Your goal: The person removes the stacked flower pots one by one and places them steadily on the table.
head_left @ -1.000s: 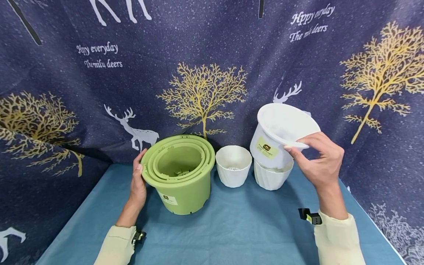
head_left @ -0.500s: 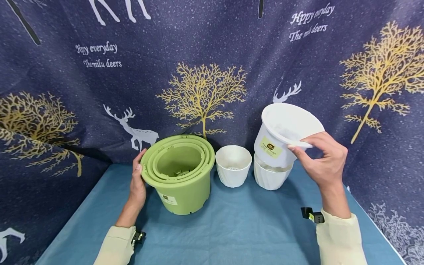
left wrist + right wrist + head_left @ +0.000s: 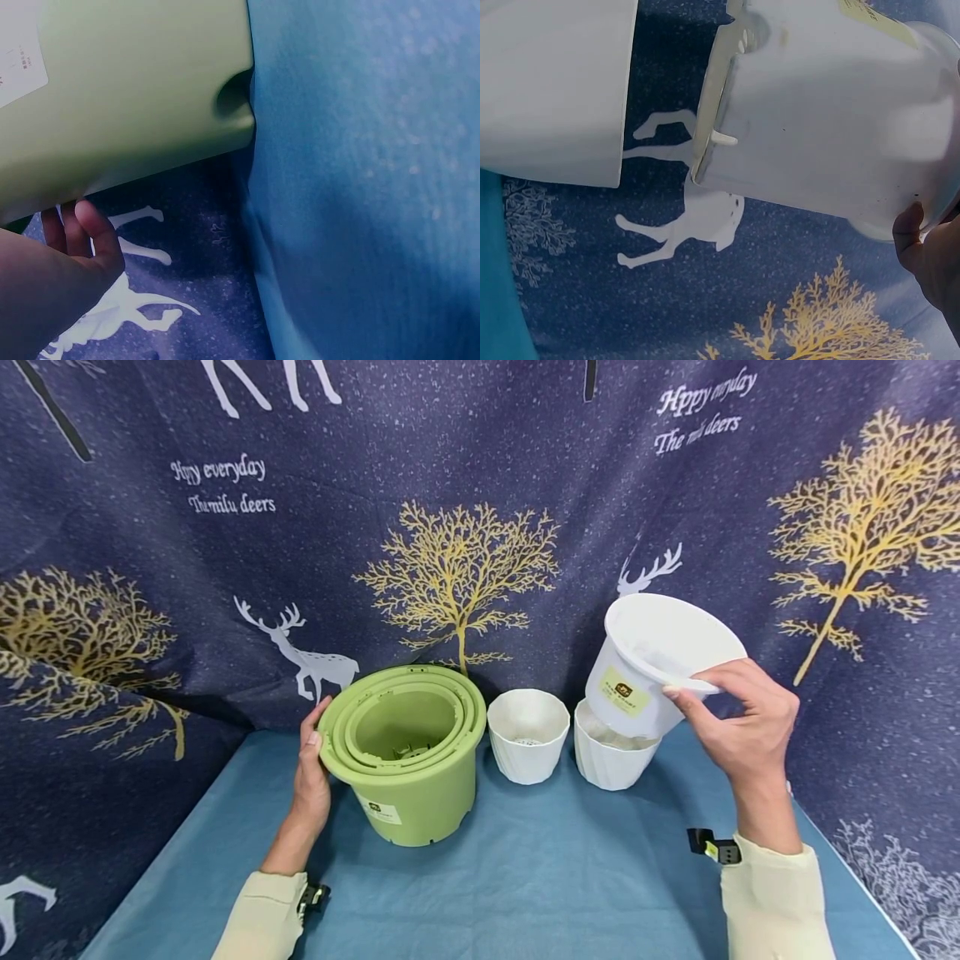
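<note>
My left hand (image 3: 311,789) rests against the left side of a green plastic flowerpot (image 3: 431,806), its fingers touching the outside by the rim. Smaller green pots (image 3: 407,722) are nested inside it. With my right hand (image 3: 738,718) I pinch the rim of a white flowerpot (image 3: 652,706) between thumb and fingers. That pot is tilted and held up, a yellow label (image 3: 624,692) on its side. Below it stands a white fluted pot (image 3: 617,762), partly hidden. In the left wrist view, my fingers (image 3: 101,232) meet the green pot's wall (image 3: 150,90).
Another white fluted pot (image 3: 528,735), with holes in its bottom, stands between the green stack and the raised pot. A blue cloth (image 3: 525,885) covers the table. Behind hangs a dark blue curtain (image 3: 480,452) printed with deer and trees.
My right hand has shifted steadily a little to the right, carrying the tilted white flowerpot with it and uncovering more of the fluted pot below. My left hand and the green pots have stayed put.
</note>
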`<state>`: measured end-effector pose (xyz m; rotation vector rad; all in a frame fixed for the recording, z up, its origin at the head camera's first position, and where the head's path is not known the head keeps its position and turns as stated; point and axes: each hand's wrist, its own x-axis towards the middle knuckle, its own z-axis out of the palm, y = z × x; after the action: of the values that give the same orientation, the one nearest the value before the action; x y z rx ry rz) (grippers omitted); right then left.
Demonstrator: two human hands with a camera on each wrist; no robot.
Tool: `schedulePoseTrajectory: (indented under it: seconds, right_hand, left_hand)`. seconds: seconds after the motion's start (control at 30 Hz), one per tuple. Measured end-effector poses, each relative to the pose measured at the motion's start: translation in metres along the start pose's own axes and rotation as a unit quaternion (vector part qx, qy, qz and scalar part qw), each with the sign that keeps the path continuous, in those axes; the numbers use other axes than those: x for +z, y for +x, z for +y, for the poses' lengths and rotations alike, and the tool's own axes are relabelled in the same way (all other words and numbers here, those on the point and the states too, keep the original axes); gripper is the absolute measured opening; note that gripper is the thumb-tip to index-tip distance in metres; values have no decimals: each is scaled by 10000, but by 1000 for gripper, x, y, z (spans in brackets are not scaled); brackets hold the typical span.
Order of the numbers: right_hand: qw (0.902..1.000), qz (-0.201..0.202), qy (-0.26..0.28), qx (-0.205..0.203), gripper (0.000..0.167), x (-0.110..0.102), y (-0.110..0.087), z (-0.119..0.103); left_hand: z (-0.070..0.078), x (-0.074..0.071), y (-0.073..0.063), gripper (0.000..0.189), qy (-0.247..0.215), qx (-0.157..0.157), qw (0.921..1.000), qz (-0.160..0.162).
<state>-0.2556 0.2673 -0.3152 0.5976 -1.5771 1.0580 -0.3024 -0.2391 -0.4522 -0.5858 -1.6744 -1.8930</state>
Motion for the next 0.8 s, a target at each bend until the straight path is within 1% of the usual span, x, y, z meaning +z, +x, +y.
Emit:
schedulePoseTrajectory:
  seconds: [0.4, 0.63, 0.8]
  right_hand:
    - [9996, 57, -240, 134, 20, -8, 1, 1]
    - [9996, 79, -219, 141, 21, -10, 1, 4]
    - [9995, 103, -207, 201, 20, -12, 1, 4]
  left_hand:
    - [-1, 0, 0, 61, -54, -16, 10000, -16]
    - [-1, 0, -1, 61, -42, -77, 10000, 39]
    - [0, 0, 0, 62, 20, -48, 10000, 40]
